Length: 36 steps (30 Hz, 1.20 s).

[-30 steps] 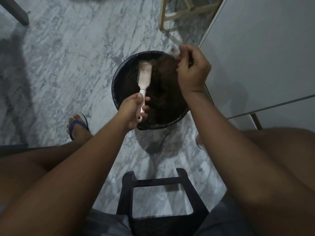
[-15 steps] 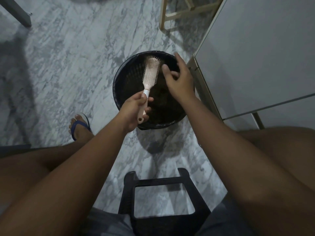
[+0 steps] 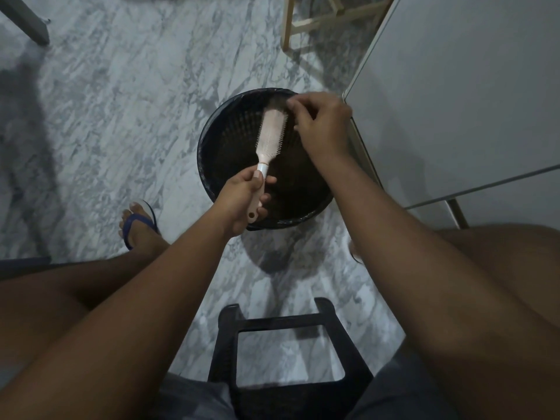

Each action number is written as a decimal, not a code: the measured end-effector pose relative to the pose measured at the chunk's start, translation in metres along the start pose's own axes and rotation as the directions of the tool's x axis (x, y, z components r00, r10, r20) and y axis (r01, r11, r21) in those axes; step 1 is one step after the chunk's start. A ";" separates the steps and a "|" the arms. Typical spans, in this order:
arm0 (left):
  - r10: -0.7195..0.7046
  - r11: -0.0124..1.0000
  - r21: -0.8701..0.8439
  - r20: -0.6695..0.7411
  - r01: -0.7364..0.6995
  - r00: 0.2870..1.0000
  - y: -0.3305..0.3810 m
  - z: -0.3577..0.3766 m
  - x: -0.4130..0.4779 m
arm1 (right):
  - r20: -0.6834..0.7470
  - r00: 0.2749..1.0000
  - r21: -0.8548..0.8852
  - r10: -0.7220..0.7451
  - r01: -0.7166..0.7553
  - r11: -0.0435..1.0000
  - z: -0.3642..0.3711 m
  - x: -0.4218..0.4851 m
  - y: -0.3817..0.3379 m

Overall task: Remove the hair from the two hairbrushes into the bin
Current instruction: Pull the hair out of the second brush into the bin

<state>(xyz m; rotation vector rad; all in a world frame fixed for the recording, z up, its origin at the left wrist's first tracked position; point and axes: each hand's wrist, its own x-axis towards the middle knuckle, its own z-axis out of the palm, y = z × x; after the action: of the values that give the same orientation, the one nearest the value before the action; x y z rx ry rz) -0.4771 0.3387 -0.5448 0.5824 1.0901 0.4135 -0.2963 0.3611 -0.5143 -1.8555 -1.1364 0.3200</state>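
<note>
Pink hairbrush [image 3: 271, 131] gripped by left hand [image 3: 242, 197] over bin [image 3: 212, 140]. Right hand [image 3: 322, 122] fingers pinched at bristles, hair mid-pull. Second brush unseen, presumably pending.

Both hands hold hairbrush [image 3: 270, 133] over bin [image 3: 212, 153], apparently.

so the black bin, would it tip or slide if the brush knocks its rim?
Probably slides sooner than tips: the bin looks wide and low, sitting flat on the smooth marble floor. Likely light, since its walls look like open mesh with a thin liner. The left hand holds the hairbrush above it, not touching.
</note>
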 end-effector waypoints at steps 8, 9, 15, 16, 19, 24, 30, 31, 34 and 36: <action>0.007 0.998 -0.054 -0.025 -0.008 1.000 0.003 -0.004 0.000 | -0.213 0.977 0.037 -0.004 0.012 0.999 -0.014 -0.005 0.016; 0.013 0.999 -0.052 -0.014 -0.014 1.000 0.004 -0.003 -0.001 | -0.103 0.993 -0.022 0.065 -0.067 0.997 -0.014 -0.008 0.020; 0.019 0.998 -0.054 0.070 -0.015 0.997 0.011 -0.002 -0.006 | 0.452 0.766 -0.380 0.458 -0.299 0.875 -0.012 -0.020 0.024; 0.012 0.999 -0.051 0.085 -0.008 0.996 0.012 -0.002 -0.007 | 0.486 0.781 -0.323 0.393 -0.258 0.911 -0.010 -0.021 0.021; -0.006 0.999 -0.032 0.132 0.011 0.991 0.013 -0.002 -0.010 | 0.524 0.822 -0.172 0.221 -0.152 0.973 0.001 -0.019 0.018; -0.007 1.000 -0.017 0.134 0.009 0.991 0.015 -0.002 -0.008 | 0.386 0.907 -0.182 0.168 -0.104 0.978 0.007 -0.012 0.028; -0.007 0.999 -0.052 0.059 0.010 0.998 0.014 -0.002 -0.003 | 0.202 0.972 0.019 0.120 -0.126 0.992 -0.002 -0.013 0.023; -0.009 0.998 -0.064 0.039 0.012 0.999 0.013 -0.003 -0.001 | 0.140 0.986 0.057 0.089 -0.097 0.994 -0.005 -0.012 0.020; -0.018 0.995 -0.093 -0.006 0.018 1.000 0.011 -0.006 0.005 | -0.123 0.992 0.234 0.007 0.022 0.972 -0.014 -0.003 0.006; -0.015 0.994 -0.112 -0.031 0.012 0.999 0.010 -0.008 0.006 | -0.276 0.961 0.305 0.024 0.064 0.950 -0.020 0.004 -0.001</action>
<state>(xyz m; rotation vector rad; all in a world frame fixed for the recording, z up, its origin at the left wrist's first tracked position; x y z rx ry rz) -0.4823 0.3520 -0.5456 0.4705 1.0934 0.4703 -0.2823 0.3531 -0.5020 -1.5515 -0.8574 0.2054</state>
